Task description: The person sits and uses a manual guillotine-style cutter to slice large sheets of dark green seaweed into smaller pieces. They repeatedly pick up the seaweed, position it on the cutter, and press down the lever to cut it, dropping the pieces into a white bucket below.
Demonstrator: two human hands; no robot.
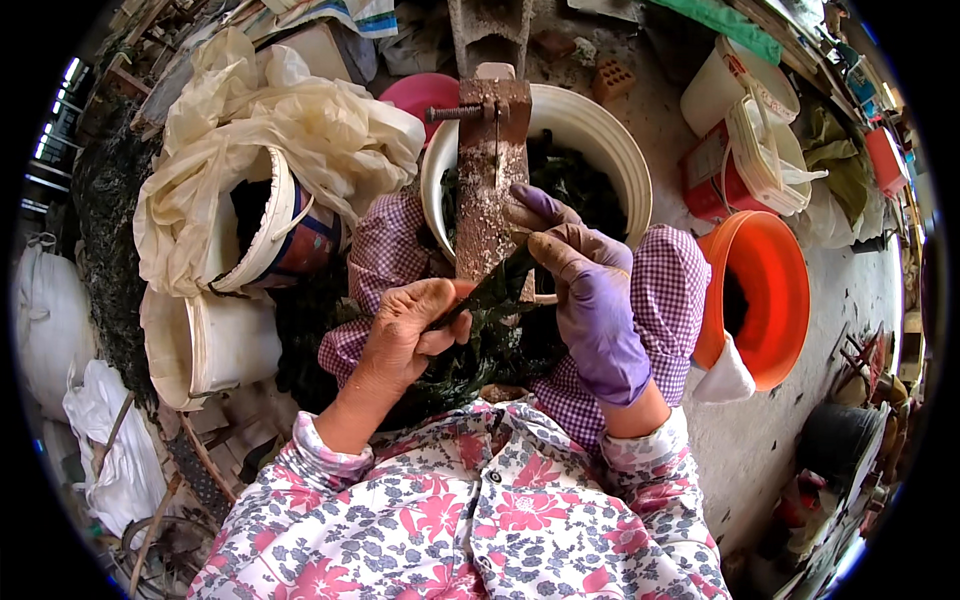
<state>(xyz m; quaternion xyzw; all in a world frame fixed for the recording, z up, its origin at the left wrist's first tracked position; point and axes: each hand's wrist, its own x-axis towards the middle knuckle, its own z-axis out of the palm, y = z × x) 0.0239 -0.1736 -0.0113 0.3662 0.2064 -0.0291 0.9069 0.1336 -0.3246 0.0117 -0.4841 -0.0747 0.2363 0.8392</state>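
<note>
My bare left hand (405,325) pinches one end of a dark green strip (488,296) that looks like seaweed. The other end is in the fingers of my right hand (595,300), which wears a stained purple glove. The strip is stretched at a slant between the two hands, just in front of a crusted brown metal bar (490,170) with a bolt through its side. More dark, wet leafy pieces (490,355) lie heaped in my lap below. Behind the bar a large white bucket (637,185) holds similar dark leaves.
On the right stand an orange bucket (790,300) and a red-and-white lidded pail (710,175). Pale plastic sheeting (215,130) drapes over a tipped bucket (262,225) on the left, above a white tub (235,340). A pink basin (415,93) sits behind the bar.
</note>
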